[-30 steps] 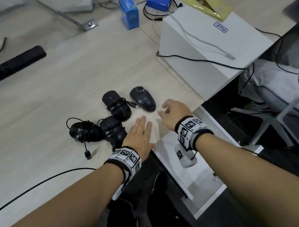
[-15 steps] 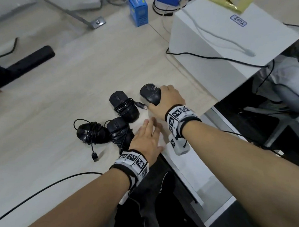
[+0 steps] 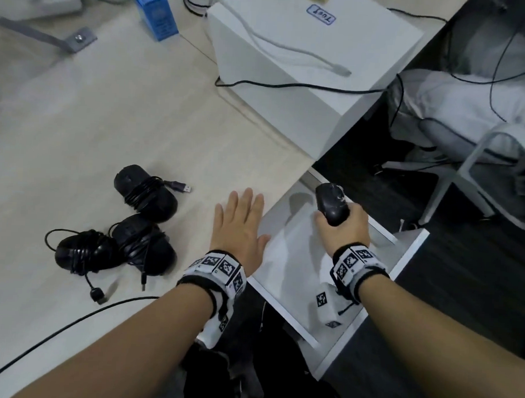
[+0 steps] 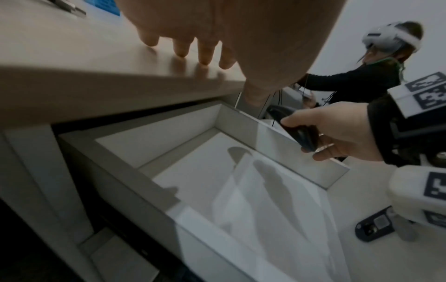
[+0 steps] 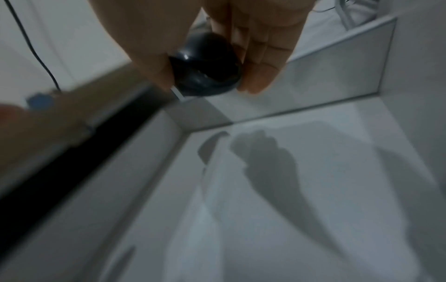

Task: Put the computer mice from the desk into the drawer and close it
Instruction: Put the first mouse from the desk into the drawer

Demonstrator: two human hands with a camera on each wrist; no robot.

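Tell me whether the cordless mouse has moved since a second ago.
Yes. The cordless mouse left the desk, where it lay beside the three corded mice, and the right hand now holds it over the open drawer.

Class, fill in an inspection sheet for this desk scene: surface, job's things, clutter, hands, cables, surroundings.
Surface: pale wood-grain desk.
Job's things: three black cord-wrapped mice on the desk; a fourth black mouse held over the open white drawer.
Clutter: blue carton, white box.
Hands: left hand flat on the desk edge; right hand grips the mouse.
Cables: thin black cable across the desk.
Surroundings: another person wearing a headset.
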